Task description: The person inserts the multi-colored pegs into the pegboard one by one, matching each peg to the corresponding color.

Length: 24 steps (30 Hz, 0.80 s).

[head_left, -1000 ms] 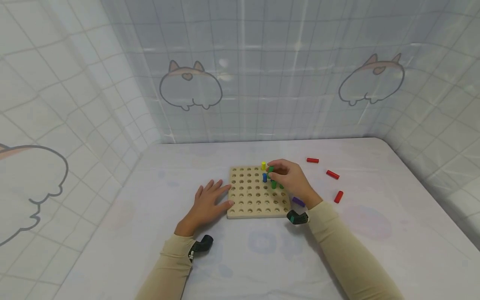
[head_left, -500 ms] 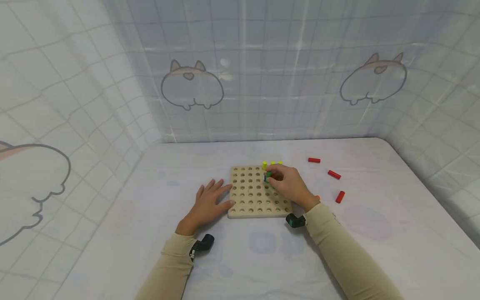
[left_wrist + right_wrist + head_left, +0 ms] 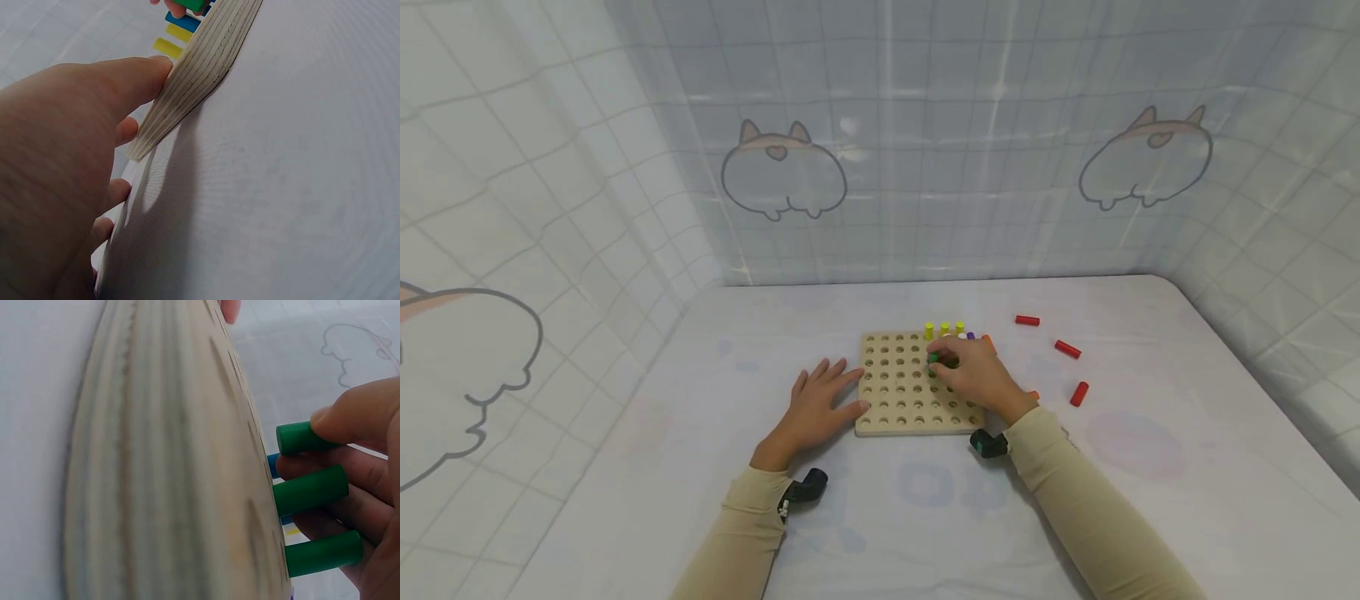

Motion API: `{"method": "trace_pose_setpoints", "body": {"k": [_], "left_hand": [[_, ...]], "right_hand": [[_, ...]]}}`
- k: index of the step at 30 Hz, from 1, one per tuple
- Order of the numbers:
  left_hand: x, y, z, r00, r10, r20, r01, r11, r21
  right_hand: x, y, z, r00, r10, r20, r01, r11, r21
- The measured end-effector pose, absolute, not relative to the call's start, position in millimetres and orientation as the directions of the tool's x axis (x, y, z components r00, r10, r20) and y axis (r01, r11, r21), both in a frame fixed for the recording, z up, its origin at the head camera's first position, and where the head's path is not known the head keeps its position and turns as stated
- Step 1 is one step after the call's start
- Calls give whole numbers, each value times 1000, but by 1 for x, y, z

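Note:
A pegboard (image 3: 887, 404) of pale wood with rows of round holes lies on the table. My right hand (image 3: 983, 375) is over its right part and pinches a green peg (image 3: 299, 437) between thumb and fingers, its lower end close to the board face. Two more green pegs, a nearer one (image 3: 325, 553) and a middle one (image 3: 312, 489), stand in the board in line with it. Blue pegs (image 3: 182, 21) show behind them, partly hidden by the right hand. With fingers spread, my left hand (image 3: 812, 412) rests along the board's left edge, thumb touching its side.
Yellow pegs (image 3: 928, 331) stand along the board's back row. To the right, several red pegs (image 3: 1067, 349) lie loose on the white table cover (image 3: 1120, 483). An orange peg (image 3: 988, 342) shows just past the right hand. Behind the table hangs a grid-patterned curtain (image 3: 940, 208).
My right hand has carried the green peg from near the back of the board a little toward me and down to the board. The left hand has stayed in place.

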<state>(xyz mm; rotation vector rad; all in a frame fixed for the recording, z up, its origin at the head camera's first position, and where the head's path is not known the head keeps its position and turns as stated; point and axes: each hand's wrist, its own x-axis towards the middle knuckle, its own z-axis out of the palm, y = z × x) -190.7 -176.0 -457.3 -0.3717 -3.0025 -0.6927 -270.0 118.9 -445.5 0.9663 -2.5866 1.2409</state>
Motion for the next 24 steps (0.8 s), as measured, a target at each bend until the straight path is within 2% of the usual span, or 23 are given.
{"method": "trace_pose_setpoints", "body": {"k": [15,24], "left_hand": [[-191,-176,-458,-969,229,94,247,866,435],[-190,-176,-456,-969,232,90,247,863,441]], "right_hand": [[-268,118,-446,-779,-524,345,-617,543,-569],[-268,119,-443,-795,-515,320,-584,512,-630]]}}
